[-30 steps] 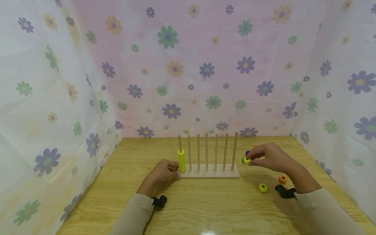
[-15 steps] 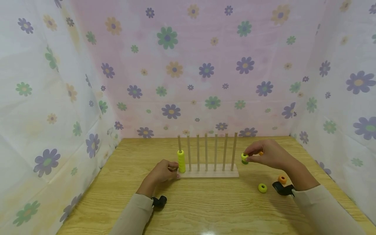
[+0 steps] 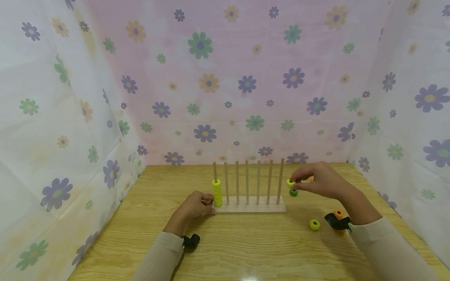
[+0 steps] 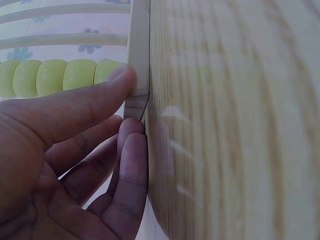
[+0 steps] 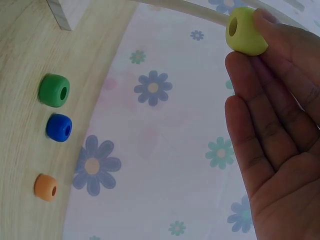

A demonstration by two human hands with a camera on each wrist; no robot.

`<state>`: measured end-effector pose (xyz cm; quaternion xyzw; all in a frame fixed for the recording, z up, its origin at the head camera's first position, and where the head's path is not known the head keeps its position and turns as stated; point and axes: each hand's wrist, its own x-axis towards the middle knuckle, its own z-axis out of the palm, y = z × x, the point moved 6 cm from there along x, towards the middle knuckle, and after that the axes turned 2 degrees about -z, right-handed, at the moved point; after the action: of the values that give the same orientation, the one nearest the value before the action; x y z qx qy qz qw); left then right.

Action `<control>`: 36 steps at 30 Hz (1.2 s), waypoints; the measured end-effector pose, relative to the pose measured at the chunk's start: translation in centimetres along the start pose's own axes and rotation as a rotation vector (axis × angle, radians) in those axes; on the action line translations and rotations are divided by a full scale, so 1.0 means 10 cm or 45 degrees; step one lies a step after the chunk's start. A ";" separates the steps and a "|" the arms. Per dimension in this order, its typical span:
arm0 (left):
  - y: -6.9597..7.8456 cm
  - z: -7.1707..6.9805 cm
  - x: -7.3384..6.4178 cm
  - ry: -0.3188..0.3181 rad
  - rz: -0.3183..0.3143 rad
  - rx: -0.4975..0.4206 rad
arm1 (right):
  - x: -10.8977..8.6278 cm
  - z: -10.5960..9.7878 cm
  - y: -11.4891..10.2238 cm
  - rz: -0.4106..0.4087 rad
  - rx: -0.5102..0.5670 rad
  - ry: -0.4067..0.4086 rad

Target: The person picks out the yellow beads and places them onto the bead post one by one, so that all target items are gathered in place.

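Observation:
A wooden peg stand (image 3: 251, 209) with several upright pegs stands on the table. Its leftmost peg carries a stack of yellow beads (image 3: 217, 194); the other pegs are bare. My left hand (image 3: 197, 203) grips the left end of the base, thumb (image 4: 95, 105) along one side and fingertips against the end. Off to the right of the stand, my right hand (image 3: 321, 181) pinches a yellow bead (image 5: 245, 32) between thumb and fingers, raised above the table. In the head view it is just above a green bead (image 3: 293, 192).
In the right wrist view, a blue bead (image 5: 59, 127) and an orange bead (image 5: 46, 187) lie near the green one. Closer to me are another yellow bead (image 3: 314, 224) and an orange bead (image 3: 338, 213), partly behind the black wrist mount (image 3: 335, 223). Flowered cloth walls surround the table.
My right hand has lifted the pinched yellow bead up and slightly left, uncovering the green bead beneath it. My left hand has stayed at the base's end.

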<state>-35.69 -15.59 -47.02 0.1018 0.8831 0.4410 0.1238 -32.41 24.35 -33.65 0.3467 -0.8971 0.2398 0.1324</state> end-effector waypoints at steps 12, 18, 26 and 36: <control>-0.02 0.01 0.01 0.000 0.007 0.015 | 0.10 -0.10 -0.13 -0.051 -0.011 0.034; 0.00 0.00 0.01 0.000 0.019 0.017 | 0.17 -0.11 -0.18 -0.088 -0.036 0.029; -0.02 0.01 0.00 0.000 0.000 0.009 | 0.25 -0.13 -0.28 -0.135 -0.002 0.040; -0.03 0.01 0.02 0.001 0.009 0.013 | 0.39 -0.13 -0.44 -0.255 0.004 0.094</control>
<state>-35.85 -15.63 -47.29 0.1052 0.8851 0.4369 0.1213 -32.13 20.06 -29.49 0.4258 -0.8520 0.2394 0.1881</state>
